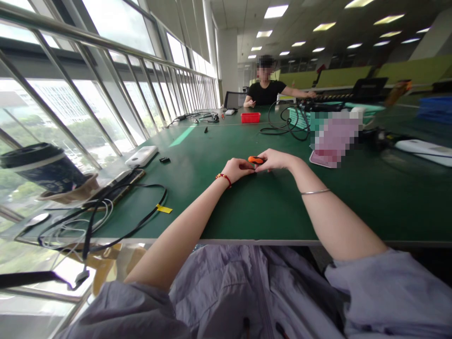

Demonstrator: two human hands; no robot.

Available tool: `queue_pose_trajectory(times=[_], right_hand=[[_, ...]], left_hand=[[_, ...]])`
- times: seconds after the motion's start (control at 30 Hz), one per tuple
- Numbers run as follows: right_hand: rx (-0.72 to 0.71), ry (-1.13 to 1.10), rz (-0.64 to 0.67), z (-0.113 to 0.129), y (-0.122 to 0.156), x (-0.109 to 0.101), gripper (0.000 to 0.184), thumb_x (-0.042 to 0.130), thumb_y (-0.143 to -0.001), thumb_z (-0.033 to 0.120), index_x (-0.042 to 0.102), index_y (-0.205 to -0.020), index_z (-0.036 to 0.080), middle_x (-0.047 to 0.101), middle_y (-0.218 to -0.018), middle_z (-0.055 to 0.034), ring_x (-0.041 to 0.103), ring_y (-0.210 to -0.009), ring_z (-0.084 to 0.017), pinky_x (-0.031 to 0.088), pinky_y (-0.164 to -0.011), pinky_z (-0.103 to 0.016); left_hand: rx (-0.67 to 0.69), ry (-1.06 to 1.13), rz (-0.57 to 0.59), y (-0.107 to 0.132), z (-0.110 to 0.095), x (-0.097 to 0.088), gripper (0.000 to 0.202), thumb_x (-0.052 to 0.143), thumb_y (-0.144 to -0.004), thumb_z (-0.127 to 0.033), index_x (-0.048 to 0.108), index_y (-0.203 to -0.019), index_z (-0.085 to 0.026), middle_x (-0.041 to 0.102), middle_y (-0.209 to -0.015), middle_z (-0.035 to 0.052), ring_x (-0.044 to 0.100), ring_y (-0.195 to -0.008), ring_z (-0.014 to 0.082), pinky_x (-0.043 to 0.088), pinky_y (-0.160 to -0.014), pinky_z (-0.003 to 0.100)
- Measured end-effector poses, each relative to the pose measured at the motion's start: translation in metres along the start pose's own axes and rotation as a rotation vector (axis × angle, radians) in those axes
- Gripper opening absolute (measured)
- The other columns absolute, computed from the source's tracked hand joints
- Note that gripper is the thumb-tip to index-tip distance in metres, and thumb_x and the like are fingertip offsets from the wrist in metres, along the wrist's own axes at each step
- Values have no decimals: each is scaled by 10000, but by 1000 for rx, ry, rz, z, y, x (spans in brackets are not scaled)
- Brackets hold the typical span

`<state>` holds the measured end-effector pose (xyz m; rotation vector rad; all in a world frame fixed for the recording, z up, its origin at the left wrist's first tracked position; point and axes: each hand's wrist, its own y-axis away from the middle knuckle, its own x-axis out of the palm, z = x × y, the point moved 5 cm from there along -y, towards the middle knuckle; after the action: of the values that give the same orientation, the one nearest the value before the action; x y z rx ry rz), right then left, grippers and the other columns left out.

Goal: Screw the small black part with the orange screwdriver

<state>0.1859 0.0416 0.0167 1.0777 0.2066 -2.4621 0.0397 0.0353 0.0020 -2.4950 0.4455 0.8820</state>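
Note:
Both my hands meet over the green table a little beyond its near edge. My right hand pinches a small orange object at its right end. My left hand, with a red bead bracelet at the wrist, is closed at the object's left end and touches it from below. A thin metal bangle circles my right forearm. What the orange object is, I cannot make out.
To the left lie a white power bank, a phone, tangled black and white cables and a tipped paper cup. A red tray and a cable basket stand far off. Another person sits at the far end.

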Motion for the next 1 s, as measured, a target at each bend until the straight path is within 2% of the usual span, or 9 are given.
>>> queue_pose_trajectory(times=[0.23, 0.37, 0.57, 1.0], right_hand=[[14, 71, -41, 5, 3, -3, 276, 723, -609, 369, 709, -805, 174, 607, -675, 8, 561, -670, -139, 460, -549, -223], [22, 83, -32, 9, 4, -2, 249, 718, -613, 337, 698, -782, 155, 614, -692, -2, 558, -668, -134, 459, -553, -216], [29, 97, -26, 9, 2, -1, 222, 712, -601, 311, 655, -741, 149, 563, -647, 9, 520, -633, -117, 448, -533, -211], [-9, 37, 37, 11, 1, 4, 327, 720, -585, 393, 651, -804, 160, 552, -695, 13, 515, -673, -127, 447, -534, -222]], left_hand=[[4, -6, 51, 0, 2, -7, 244, 746, -653, -220, 738, -881, -133, 746, -843, 64, 685, -766, 178, 554, -793, 289], [-19, -33, 73, 3, 7, -14, 208, 718, -683, -240, 740, -861, -133, 747, -842, 66, 686, -777, 181, 554, -796, 284], [-15, -6, 78, 4, 7, -15, 181, 686, -708, -255, 746, -835, -141, 748, -821, 55, 689, -776, 181, 550, -793, 276], [-13, -26, 79, 5, 9, -15, 204, 673, -709, -283, 738, -837, -137, 742, -802, 52, 678, -758, 180, 542, -756, 271]])
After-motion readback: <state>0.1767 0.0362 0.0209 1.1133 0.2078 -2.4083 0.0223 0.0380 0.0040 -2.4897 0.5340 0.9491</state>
